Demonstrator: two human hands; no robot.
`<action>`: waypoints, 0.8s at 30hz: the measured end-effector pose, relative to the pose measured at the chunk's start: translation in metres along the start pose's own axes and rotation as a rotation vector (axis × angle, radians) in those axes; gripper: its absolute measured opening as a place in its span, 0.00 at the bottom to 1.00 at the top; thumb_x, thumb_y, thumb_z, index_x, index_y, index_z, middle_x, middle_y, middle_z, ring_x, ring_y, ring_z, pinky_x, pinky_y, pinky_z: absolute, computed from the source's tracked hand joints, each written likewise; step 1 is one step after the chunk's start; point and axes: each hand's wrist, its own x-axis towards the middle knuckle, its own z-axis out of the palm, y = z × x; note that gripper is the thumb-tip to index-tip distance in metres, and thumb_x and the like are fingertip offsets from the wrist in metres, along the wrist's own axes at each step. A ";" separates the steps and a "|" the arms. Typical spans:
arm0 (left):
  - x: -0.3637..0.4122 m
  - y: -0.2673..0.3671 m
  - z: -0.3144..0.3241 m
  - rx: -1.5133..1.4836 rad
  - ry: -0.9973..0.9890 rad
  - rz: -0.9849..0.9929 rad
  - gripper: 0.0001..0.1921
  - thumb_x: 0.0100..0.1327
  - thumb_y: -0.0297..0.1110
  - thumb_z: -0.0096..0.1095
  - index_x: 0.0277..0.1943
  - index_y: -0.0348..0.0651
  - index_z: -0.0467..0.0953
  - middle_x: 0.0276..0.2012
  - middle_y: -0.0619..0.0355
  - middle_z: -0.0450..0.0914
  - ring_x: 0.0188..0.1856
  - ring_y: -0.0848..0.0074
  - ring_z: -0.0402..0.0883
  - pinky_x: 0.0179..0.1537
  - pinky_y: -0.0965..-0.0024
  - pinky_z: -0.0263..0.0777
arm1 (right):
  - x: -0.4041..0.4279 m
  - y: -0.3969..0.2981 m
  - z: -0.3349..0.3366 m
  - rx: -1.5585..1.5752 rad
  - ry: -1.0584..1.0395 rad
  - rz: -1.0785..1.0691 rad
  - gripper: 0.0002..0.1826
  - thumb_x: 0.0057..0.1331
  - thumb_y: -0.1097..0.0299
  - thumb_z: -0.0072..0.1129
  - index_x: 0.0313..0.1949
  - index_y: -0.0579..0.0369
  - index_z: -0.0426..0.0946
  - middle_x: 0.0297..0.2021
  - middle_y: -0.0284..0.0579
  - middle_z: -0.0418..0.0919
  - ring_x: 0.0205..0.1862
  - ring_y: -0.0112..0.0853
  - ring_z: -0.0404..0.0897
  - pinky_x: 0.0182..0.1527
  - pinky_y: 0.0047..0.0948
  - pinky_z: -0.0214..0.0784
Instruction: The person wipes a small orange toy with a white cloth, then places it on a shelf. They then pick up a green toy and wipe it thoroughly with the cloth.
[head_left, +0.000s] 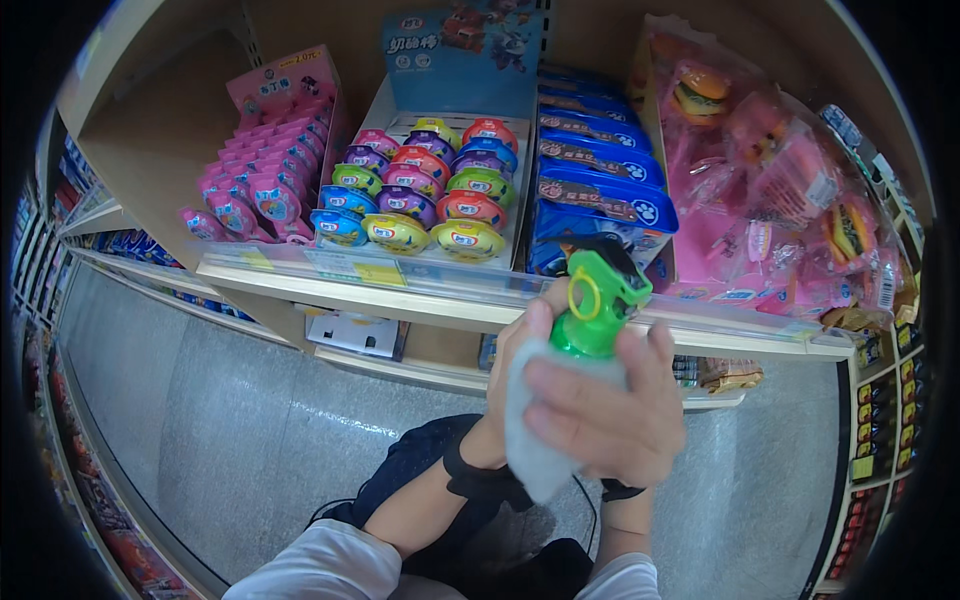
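A green bottle shaped like a toy fire extinguisher (592, 319), with a yellow ring and a dark lever, is held upright before the shelf. Around its lower body lies a white cloth (555, 457), which hides most of it. My left hand (504, 375) grips the bottle from the left, its fingers partly behind the cloth. From the right, my right hand (615, 420) presses the cloth against the bottle; the fingers are blurred. Just behind the bottle's top stand blue snack packs (600, 187) in a row.
The shelf's front rail (450, 289) runs across the view. On it stand a box of pink lollipop-like packs (262, 165), a tray of colourful cheese sticks (409, 195) and a box of wrapped burger-shaped sweets (795, 172). A lower shelf (420, 379) juts out below. Stocked shelves flank both sides.
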 end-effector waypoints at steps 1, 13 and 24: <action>-0.001 -0.002 0.010 -0.016 0.119 0.041 0.27 0.65 0.56 0.36 0.51 0.40 0.65 0.44 0.57 0.71 0.44 0.73 0.70 0.47 0.70 0.65 | -0.005 0.005 -0.003 -0.059 -0.095 -0.096 0.13 0.49 0.73 0.60 0.27 0.29 0.79 0.35 0.21 0.80 0.41 0.32 0.78 0.55 0.38 0.64; -0.003 0.008 0.001 0.370 -0.009 0.037 0.29 0.66 0.52 0.31 0.56 0.34 0.63 0.48 0.48 0.72 0.49 0.69 0.73 0.52 0.68 0.66 | -0.022 0.025 0.017 0.292 0.260 0.179 0.11 0.57 0.76 0.54 0.41 0.53 0.71 0.45 0.60 0.73 0.51 0.49 0.72 0.58 0.60 0.53; 0.009 0.007 -0.006 0.640 -0.062 0.408 0.24 0.69 0.48 0.26 0.49 0.34 0.63 0.42 0.54 0.70 0.43 0.79 0.68 0.45 0.76 0.61 | -0.012 0.017 0.021 0.083 0.279 0.401 0.10 0.62 0.72 0.48 0.38 0.69 0.71 0.44 0.56 0.72 0.45 0.38 0.73 0.48 0.33 0.65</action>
